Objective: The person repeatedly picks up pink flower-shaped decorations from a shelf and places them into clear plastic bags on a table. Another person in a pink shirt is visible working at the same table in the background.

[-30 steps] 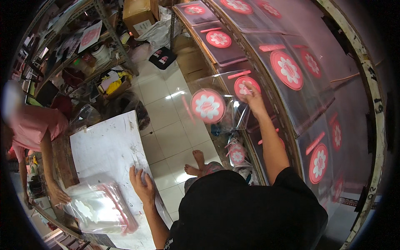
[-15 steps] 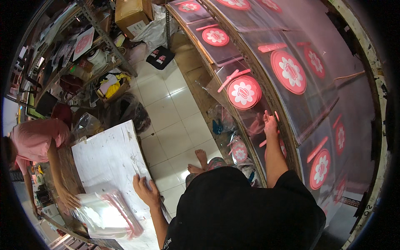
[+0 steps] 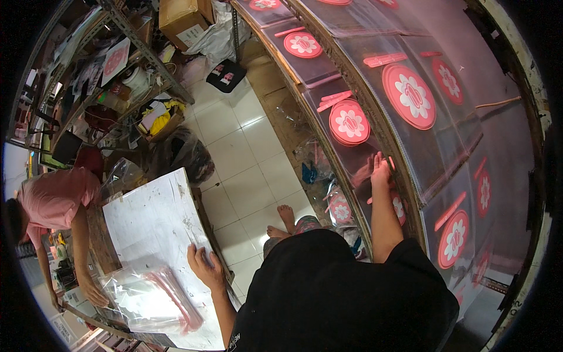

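My right hand is over the narrow shelf on the right, fingers stretched out, with nothing visible in it. Just beyond its fingertips lies a clear plastic bag printed with a pink disc, a white flower and pink bars. Closer to my body, another printed bag is partly covered by my forearm. On the left, my left hand rests with fingers apart on the edge of a white-topped table. Beside it on the table lies a stack of clear plastic bags, bright with glare.
Rows of similar printed sheets lie on the wider level right of the shelf. A co-worker in a pink shirt reaches to the table's left side. Cluttered metal shelving, a cardboard box and a black cap are farther off.
The printed bag by my right hand was skewed, jutting over the shelf's left edge; now it lies in line along the shelf. My left hand has stayed put. The co-worker's hand shifted slightly nearer me.
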Available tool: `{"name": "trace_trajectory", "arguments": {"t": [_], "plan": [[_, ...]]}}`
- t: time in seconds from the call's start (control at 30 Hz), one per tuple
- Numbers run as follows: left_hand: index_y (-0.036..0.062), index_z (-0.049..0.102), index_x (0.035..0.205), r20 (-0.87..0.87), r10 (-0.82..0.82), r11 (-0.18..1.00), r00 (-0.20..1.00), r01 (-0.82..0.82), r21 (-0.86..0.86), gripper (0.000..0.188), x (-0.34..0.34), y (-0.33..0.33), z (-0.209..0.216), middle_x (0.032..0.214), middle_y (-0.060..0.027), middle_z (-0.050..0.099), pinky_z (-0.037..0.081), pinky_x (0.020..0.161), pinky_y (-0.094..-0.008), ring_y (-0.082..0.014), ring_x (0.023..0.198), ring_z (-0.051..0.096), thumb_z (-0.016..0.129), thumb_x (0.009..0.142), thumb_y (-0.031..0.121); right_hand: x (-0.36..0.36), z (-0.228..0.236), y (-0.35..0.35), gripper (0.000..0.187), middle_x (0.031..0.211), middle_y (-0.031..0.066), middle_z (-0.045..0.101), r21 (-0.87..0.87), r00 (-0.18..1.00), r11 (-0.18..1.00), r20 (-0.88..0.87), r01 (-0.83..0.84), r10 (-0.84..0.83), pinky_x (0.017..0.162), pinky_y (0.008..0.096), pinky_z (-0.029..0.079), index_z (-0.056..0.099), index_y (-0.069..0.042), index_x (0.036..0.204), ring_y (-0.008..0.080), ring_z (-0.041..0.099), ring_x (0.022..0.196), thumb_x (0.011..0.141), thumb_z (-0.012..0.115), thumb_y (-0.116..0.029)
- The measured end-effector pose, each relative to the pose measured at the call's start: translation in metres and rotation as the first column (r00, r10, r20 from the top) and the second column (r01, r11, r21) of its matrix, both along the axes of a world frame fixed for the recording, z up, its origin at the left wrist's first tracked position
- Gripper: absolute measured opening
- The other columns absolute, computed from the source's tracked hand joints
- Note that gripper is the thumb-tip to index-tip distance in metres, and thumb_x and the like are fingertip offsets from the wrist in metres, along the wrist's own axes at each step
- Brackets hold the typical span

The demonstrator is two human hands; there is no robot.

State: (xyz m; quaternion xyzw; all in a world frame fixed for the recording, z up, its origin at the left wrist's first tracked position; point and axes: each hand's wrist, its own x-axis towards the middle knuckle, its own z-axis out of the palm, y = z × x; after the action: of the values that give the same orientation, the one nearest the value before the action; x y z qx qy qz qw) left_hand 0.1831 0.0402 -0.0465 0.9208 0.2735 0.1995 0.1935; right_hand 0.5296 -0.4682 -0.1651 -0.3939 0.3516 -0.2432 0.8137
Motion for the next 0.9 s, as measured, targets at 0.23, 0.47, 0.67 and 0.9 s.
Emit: {"name": "trace_trajectory", "arguments": {"t": [0.23, 0.47, 0.67, 0.9], "plan": [[-0.0010, 0.060, 0.108, 0.005, -0.002, 1.000, 1.000, 0.002, 0.010, 0.026, 0.001, 0.000, 0.000, 0.136, -0.0228, 0.052, 0.037, 0.108, -0.0460, -0.0409, 0.128, 0.048, 0.063, 0.082, 0.004, -0.002, 0.008, 0.010, 0.035, 0.130, 0.0190, 0.053, 0.000, 0.997, 0.998, -0.041, -0.068, 0.068, 0.098, 0.0353, 0.054, 0.043, 0.003, 0.130, 0.0274, 0.058, 0.118, 0.096, 0.042, -0.002], [-0.0016, 0.060, 0.108, 0.015, -0.003, 1.000, 1.000, 0.003, 0.002, 0.024, 0.001, 0.000, 0.000, 0.135, -0.0230, 0.052, 0.037, 0.107, -0.0466, -0.0404, 0.127, 0.048, 0.062, 0.084, 0.002, -0.016, 0.035, 0.016, 0.039, 0.135, 0.0152, 0.052, -0.023, 0.978, 0.983, -0.112, -0.181, 0.177, 0.096, 0.0343, 0.052, 0.044, 0.000, 0.134, 0.0243, 0.059, 0.116, 0.095, 0.042, -0.002], [-0.0022, 0.061, 0.108, 0.158, -0.037, 0.997, 0.987, 0.046, -0.054, 0.020, 0.036, -0.017, 0.011, 0.129, -0.0204, 0.054, 0.042, 0.103, -0.0440, -0.0373, 0.122, 0.051, 0.059, 0.088, -0.001, -0.040, 0.088, 0.049, 0.043, 0.139, 0.0119, 0.051, -0.117, 0.910, 0.918, -0.230, -0.379, 0.346, 0.095, 0.0334, 0.051, 0.044, -0.002, 0.138, 0.0217, 0.059, 0.114, 0.094, 0.043, -0.001], [0.0001, 0.064, 0.105, 0.282, -0.298, 0.897, 0.912, 0.369, -0.245, 0.018, 0.149, -0.057, 0.028, 0.119, -0.0185, 0.063, 0.045, 0.098, -0.0426, -0.0356, 0.112, 0.058, 0.060, 0.088, 0.000, -0.065, 0.097, 0.062, 0.045, 0.141, 0.0106, 0.054, -0.453, 0.733, 0.587, -0.285, -0.671, 0.618, 0.083, 0.0297, 0.054, 0.052, -0.003, 0.136, 0.0209, 0.068, 0.101, 0.093, 0.041, 0.006]]}}
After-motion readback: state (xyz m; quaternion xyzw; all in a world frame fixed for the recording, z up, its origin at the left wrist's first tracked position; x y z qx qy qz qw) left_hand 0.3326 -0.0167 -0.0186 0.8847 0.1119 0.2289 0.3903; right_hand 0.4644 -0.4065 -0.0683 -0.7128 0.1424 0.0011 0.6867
